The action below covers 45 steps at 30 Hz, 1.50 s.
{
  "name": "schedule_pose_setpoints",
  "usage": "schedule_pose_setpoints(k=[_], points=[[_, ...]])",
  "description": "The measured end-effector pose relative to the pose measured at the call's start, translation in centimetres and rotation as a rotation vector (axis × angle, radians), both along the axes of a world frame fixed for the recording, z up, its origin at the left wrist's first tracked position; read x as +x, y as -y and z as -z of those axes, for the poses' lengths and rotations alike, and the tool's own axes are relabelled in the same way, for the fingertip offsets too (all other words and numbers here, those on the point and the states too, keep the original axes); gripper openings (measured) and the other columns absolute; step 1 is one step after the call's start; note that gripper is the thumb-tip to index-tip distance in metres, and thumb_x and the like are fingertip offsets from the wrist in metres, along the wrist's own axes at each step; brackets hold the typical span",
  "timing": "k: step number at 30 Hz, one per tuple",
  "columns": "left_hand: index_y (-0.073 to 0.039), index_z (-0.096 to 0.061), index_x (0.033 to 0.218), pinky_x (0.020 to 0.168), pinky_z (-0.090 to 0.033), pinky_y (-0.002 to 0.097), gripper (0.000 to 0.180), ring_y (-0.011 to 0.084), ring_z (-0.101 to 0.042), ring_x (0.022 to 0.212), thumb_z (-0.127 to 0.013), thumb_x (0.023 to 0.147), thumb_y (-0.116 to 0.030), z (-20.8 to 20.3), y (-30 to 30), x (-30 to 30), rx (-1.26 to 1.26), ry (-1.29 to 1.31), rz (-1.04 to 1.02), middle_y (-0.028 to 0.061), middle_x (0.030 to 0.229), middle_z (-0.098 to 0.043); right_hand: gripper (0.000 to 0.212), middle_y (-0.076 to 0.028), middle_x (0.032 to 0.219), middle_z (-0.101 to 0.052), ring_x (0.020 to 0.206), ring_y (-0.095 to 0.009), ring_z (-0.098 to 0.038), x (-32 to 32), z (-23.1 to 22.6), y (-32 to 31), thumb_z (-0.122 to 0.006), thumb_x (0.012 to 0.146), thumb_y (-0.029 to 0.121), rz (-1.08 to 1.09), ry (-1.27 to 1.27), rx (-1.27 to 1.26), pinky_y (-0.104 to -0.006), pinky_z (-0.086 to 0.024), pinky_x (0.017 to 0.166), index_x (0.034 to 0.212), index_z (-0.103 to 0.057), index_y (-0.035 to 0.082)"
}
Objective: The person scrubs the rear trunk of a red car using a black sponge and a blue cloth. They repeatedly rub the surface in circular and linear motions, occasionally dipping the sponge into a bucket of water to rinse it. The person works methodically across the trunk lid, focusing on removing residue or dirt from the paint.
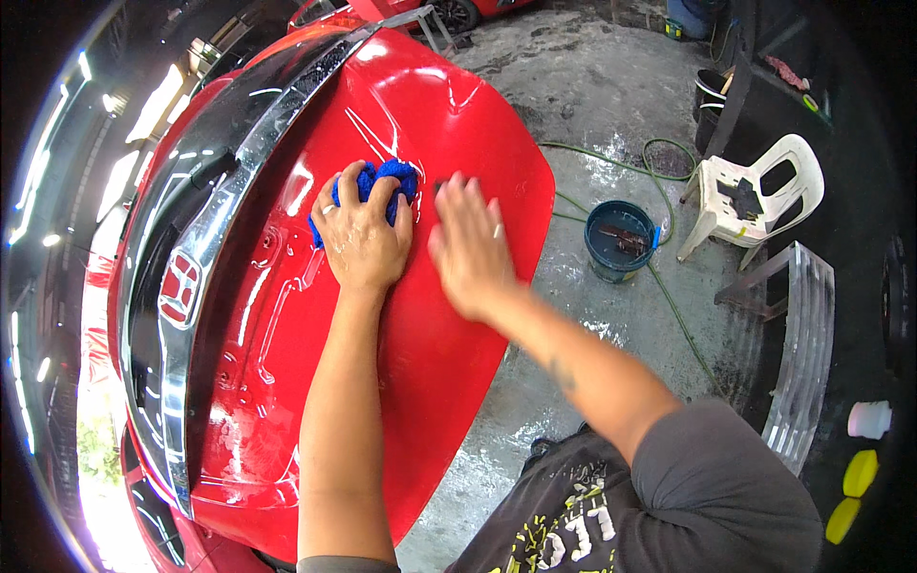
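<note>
A glossy red car panel (449, 382) lies under both my hands, its surface wet and streaked in places. My left hand (363, 239), with a ring on one finger, bunches a blue cloth (399, 174) against the panel; its fingers curl over the cloth. Just to its right, my right hand (470, 244) rests flat-fingered on the panel, slightly blurred. The edge of a small dark sheet (440, 187) shows at its fingertips; the rest of that piece is hidden beneath the fingers.
Along the panel's left side runs a chrome strip (250, 162) with a red emblem. On the wet floor to the right stand a dark bucket (597, 258) of water and a white plastic chair (798, 177) with black pieces on it. A green hose (683, 320) trails between them. Silver metal steps (800, 353) are nearby.
</note>
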<state>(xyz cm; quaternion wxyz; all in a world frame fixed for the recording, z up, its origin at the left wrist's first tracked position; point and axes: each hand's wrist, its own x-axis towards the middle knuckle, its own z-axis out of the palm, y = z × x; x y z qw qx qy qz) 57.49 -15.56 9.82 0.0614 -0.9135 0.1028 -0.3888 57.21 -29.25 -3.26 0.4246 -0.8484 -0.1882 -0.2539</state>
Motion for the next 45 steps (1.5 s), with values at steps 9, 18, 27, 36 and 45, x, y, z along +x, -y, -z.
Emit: schedule_pose_setpoints(k=[9, 18, 27, 36, 45], points=[[-0.022, -0.081, 0.123, 0.117, -0.042, 0.0583, 0.027, 0.0444, -0.057, 0.138, -0.077, 0.098, -0.030, 0.0, 0.0, -0.2, 0.021, 0.005, 0.036, 0.0142, 0.147, -0.067, 0.065, -0.020, 0.183, -0.033, 0.171, -0.039, -0.027, 7.9, -4.0, 3.1, -0.036, 0.122, 0.045, 0.032, -0.079, -0.093, -0.0659, -0.022, 0.136, 0.172, -0.040, 0.004], [-0.021, -0.082, 0.121, 0.119, -0.040, 0.0597, 0.026, 0.0447, -0.056, 0.141, -0.076, 0.097, -0.026, -0.3, -0.7, -0.4, -0.026, 0.010, 0.040, 0.0157, 0.149, -0.066, 0.071, -0.019, 0.186, -0.027, 0.173, -0.038, -0.022, 3.6, -3.3, 2.2, -0.040, 0.120, 0.048, -0.083, -0.009, -0.200, -0.0698, -0.018, 0.136, 0.175, -0.034, 0.004], [-0.021, -0.083, 0.121, 0.120, -0.039, 0.0589, 0.025, 0.0425, -0.056, 0.141, -0.077, 0.096, -0.027, -0.1, -0.9, -0.6, -0.021, 0.017, 0.024, 0.0138, 0.147, -0.067, 0.078, -0.029, 0.184, -0.023, 0.172, -0.048, -0.019, -8.6, 0.4, 0.7, -0.054, 0.115, 0.043, -0.217, -0.037, -0.165, -0.0678, -0.015, 0.137, 0.175, -0.032, -0.001], [-0.022, -0.083, 0.121, 0.119, -0.041, 0.0587, 0.024, 0.0439, -0.057, 0.141, -0.076, 0.099, -0.028, -0.4, 0.0, 0.0, -0.004, 0.017, 0.028, 0.0129, 0.148, -0.067, 0.070, -0.025, 0.179, -0.040, 0.168, -0.042, -0.033, 16.8, -4.0, 8.2, -0.034, 0.121, 0.053, -0.045, -0.211, -0.053, -0.0625, -0.024, 0.137, 0.167, -0.048, 0.002], [-0.022, -0.081, 0.121, 0.119, -0.042, 0.0577, 0.024, 0.0435, -0.059, 0.138, -0.075, 0.099, -0.031, 0.1, -0.7, -0.3, 0.025, 0.022, 0.001, 0.0126, 0.147, -0.066, 0.072, -0.027, 0.185, -0.023, 0.173, -0.042, -0.021, -11.1, 4.7, 3.0, -0.044, 0.120, 0.041, -0.180, -0.075, -0.077, -0.0634, -0.014, 0.138, 0.176, -0.028, -0.002]])
